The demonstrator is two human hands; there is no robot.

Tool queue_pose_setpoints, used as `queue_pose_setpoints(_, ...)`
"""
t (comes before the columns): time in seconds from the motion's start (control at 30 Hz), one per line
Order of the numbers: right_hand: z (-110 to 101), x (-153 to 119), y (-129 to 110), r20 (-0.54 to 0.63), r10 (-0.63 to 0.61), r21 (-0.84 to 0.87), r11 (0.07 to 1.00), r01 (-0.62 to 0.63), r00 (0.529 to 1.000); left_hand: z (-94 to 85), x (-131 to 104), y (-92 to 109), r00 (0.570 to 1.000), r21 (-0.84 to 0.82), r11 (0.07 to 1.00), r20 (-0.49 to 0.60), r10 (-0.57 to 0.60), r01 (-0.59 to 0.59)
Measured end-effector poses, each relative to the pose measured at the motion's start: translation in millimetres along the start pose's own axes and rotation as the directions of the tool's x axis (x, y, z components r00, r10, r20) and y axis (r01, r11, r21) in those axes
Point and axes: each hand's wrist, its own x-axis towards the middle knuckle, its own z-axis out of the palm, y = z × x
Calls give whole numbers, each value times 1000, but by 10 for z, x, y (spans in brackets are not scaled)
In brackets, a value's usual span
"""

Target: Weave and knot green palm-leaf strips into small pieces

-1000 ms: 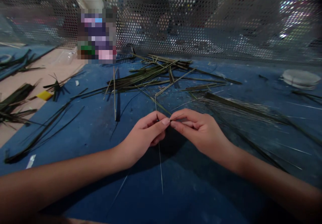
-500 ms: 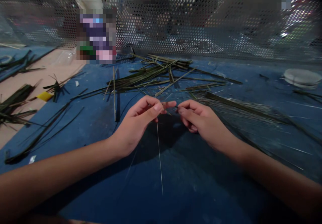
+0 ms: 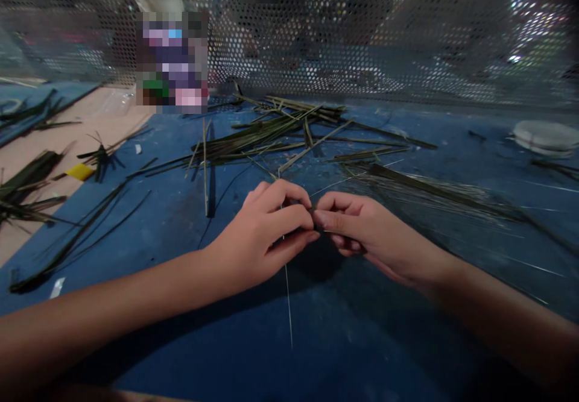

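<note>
My right hand (image 3: 362, 224) is closed in a pinch, thumb against index finger, on a small dark green leaf strip (image 3: 316, 216), most of which the fingers cover. My left hand (image 3: 274, 224) meets it from the other side, its bent fingertips closed at the same strip. A thin pale wire or stalk (image 3: 288, 305) runs beneath the left hand toward the front; whether it joins the strip is hidden. Beyond the hands lies a loose heap of long green leaf strips (image 3: 266, 131).
Fine pale stalks and a dark leaf bundle (image 3: 447, 194) lie to the right on the blue table (image 3: 217, 354). A white round lid-like object (image 3: 545, 137) sits far right. More leaves (image 3: 31, 179) and a yellow scrap (image 3: 80, 172) lie left. A perforated metal screen (image 3: 362, 40) stands behind.
My left hand has turned over, back upward, and its fingertips have come against the right hand's. The right hand has moved slightly down and toward me.
</note>
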Motion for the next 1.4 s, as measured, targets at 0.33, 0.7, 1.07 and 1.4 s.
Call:
queue_pose_setpoints(0.33,71,47,131,-27,-83,-18,996,83,996,60,-19,-14,991,-224,971,-91,-102,79)
queue_pose_setpoints(0.7,266,-23,299,-223,-435,-159,899,407,872,183,-48,212,720,-846,186,286,-632,499)
queue_pose_setpoints(1.07,226,3,290,-181,-314,56,943,329,932,214,-61,198,696,-850,38,403,-595,525)
queue_pose_setpoints(1.4,43,59,236,-10,-153,100,983,153,988,203,-51,117,741,-829,170,359,-568,532)
